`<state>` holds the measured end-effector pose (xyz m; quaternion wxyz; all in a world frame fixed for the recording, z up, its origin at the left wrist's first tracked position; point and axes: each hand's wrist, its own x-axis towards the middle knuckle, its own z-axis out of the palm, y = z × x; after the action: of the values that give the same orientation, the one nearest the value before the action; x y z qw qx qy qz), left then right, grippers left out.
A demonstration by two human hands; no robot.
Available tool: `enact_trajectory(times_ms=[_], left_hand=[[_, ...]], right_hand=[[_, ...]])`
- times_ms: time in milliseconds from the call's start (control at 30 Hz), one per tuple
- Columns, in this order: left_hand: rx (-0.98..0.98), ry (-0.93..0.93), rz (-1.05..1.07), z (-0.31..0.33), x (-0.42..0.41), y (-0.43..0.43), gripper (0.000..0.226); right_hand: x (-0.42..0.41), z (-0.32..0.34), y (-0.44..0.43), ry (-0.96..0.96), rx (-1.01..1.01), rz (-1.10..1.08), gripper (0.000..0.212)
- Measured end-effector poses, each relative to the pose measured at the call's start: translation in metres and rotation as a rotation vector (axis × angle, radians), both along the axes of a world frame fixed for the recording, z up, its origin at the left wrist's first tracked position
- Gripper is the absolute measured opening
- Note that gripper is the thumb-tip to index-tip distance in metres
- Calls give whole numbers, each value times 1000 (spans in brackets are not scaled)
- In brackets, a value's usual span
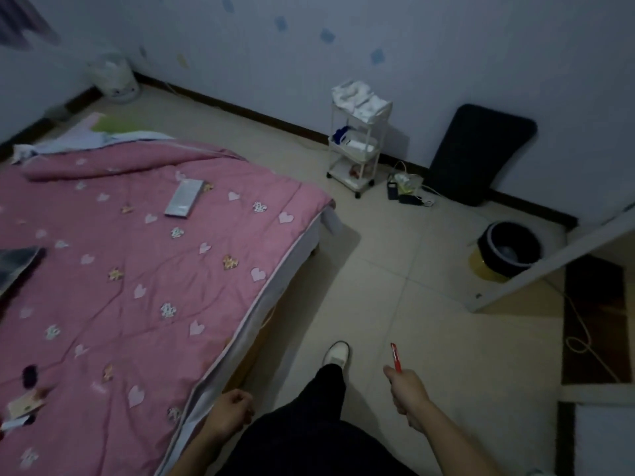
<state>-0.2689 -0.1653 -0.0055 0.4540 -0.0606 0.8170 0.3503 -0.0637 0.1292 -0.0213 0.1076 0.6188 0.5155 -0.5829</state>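
Observation:
My right hand (407,391) grips a red pen (396,357) that sticks up and forward out of the fist, over the tiled floor. My left hand (231,412) hangs low beside the edge of the bed (268,297), its fingers loosely curled and holding nothing. A pink quilt (137,269) with heart shapes covers the bed. On it lie a flat grey box (183,198) near the far side and a few small items at the near left corner. My dark trouser leg and white shoe (337,353) are stepping forward between the hands.
A white three-tier cart (357,139) stands by the far wall, with chargers and cables (407,188) on the floor next to it. A dark cushion (477,152) leans on the wall. A black bucket (512,243) sits by an open door (556,259). A white bin (113,79) fills the far corner.

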Motion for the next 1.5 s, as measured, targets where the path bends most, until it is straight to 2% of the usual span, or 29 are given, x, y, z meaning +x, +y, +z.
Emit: enact_trajectory(times_ms=[233,400,567,667,867,1033,1200,1367,1500], left_hand=[[16,83,-127,20,-98,153,29],[55,67,-208,31,-162,272,30],[140,69,-270,38,-205,381,27],[142,63,-303,29,-220,434,30],[112,46,-210,10,-253,511,27],[58,81,-128,5,-284,544,34],[13,41,133,-1,-307,553,23],[-10,-19,349,-24,-341,565,19],[2,-56,446,-31,-390,598,23]], right_hand=[[-55,6,113,-37,67,-66,37],[-58,11,176,-153,116,-22,36],[-52,-2,234,-188,20,-133,33],[-66,-8,280,-211,-16,-94,27],[-144,-10,408,-184,22,-21,30],[-240,3,500,-180,84,195,33],[-347,22,565,-143,135,501,30],[-456,26,618,2,84,591,26],[-535,26,655,6,63,678,30]])
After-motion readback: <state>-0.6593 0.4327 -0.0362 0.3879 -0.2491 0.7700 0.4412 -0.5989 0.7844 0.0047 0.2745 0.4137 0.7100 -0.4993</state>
